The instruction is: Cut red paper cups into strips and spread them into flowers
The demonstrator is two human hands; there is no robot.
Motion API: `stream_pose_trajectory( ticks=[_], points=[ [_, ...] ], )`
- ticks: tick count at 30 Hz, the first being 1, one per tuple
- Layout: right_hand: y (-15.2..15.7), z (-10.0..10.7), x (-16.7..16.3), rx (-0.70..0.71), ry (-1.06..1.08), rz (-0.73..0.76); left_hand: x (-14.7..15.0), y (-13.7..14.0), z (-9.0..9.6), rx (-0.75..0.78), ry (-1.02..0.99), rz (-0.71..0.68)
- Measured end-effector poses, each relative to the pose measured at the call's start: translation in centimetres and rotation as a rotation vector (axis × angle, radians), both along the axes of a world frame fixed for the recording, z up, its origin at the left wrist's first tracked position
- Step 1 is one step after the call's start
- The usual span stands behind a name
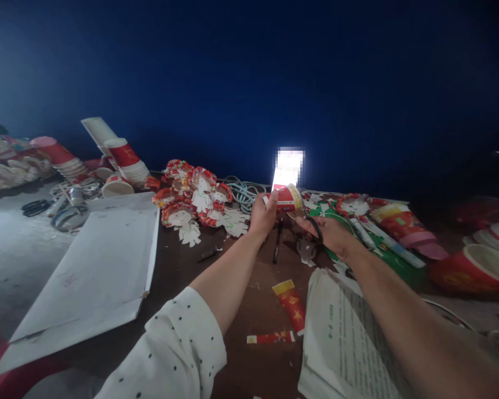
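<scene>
My left hand [263, 214] is closed around a red and yellow paper cup [288, 199], which lies tilted on its side above the table. In my right hand [328, 231] is a pair of dark-handled scissors [315, 228], its loops around my fingers. The blades reach up to the cup's rim; whether they bite into the paper I cannot make out. Two cut strips of red printed paper, one yellow-ended strip [290, 305] and one narrower strip [270, 337], lie on the brown table below my hands. A black pen [277, 244] rests beneath the cup.
Red-rimmed paper cutouts [199, 194] are heaped at the left, beside coiled pale cable [241, 191]. A white board [95, 266] covers the left side; stacked paper cups [127, 160] stand behind it. At right are an open book [345, 327], a green sheet [370, 257] and more cups [411, 227].
</scene>
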State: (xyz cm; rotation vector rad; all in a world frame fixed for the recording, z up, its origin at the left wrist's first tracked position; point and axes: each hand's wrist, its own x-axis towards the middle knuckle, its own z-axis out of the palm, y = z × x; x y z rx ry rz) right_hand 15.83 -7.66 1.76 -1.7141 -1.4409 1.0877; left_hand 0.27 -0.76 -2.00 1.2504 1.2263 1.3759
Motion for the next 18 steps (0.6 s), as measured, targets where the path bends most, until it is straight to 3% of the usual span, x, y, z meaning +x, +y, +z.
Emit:
stream_pose_trajectory(
  ticks=[13, 18],
  points=[
    [0.7, -1.7, 1.1, 0.079, -0.113, 0.006, -0.2, 0.4, -0.5, 0.031, 0.091, 0.045],
    [0.3, -0.6, 0.7, 0.093, -0.228, -0.050, -0.2, 0.5, -0.7, 0.032, 0.090, 0.040]
  ],
)
